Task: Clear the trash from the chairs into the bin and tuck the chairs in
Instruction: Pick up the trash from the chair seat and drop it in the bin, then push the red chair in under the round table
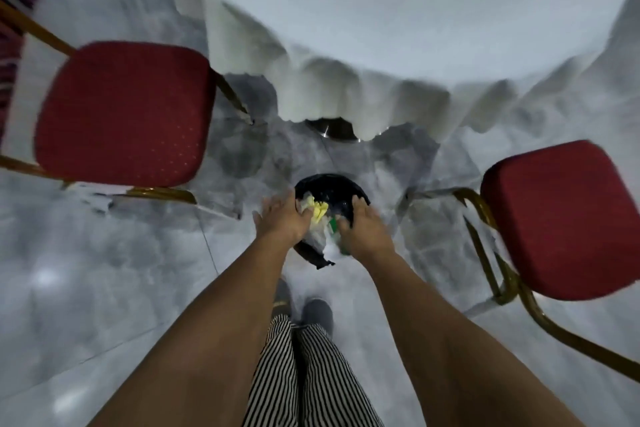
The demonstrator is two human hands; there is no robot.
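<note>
Two hands over bin point(332, 191), black-lined, on floor between two red chairs. Left hand point(282, 218) and right hand point(360, 230) cup trash bundle point(317, 218) from either side, fingers curled partly closed around it. Bundle: crumpled clear plastic, yellow piece, green scrap; sits at bin mouth, near rim side. Step: release into bin. Advice: lower bundle past rim before spreading fingers; light plastic likely to spring out. Left chair point(121, 111) and right chair point(568, 215) flank bin, seats bare, both pulled away from table point(415, 10) beyond bin.
</note>
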